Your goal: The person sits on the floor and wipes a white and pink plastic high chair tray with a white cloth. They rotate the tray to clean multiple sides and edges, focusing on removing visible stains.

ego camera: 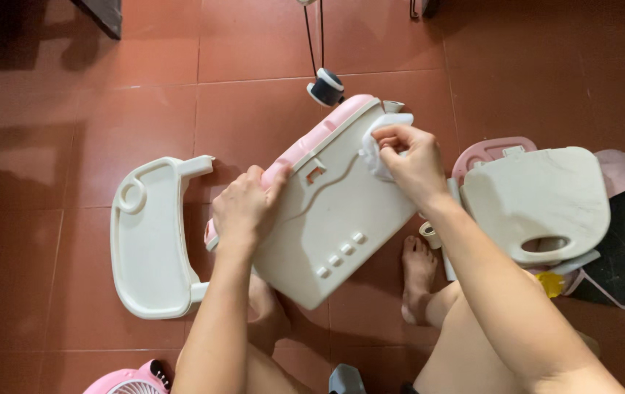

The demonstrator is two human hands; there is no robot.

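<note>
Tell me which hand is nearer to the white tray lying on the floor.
Left. The left hand grips the seat panel's pink edge, just right of the white tray. The right hand presses a white cloth on the panel's far end.

We reach both bare forearms forward from the bottom of the view. Our left hand (243, 208) is curled, fingers bent over and clamped in a grip, wrist straight. Our right hand (411, 160) sits farther forward, wrist bent, fingertips pinched together and pressing down. Our bare legs and one foot show below.
</note>
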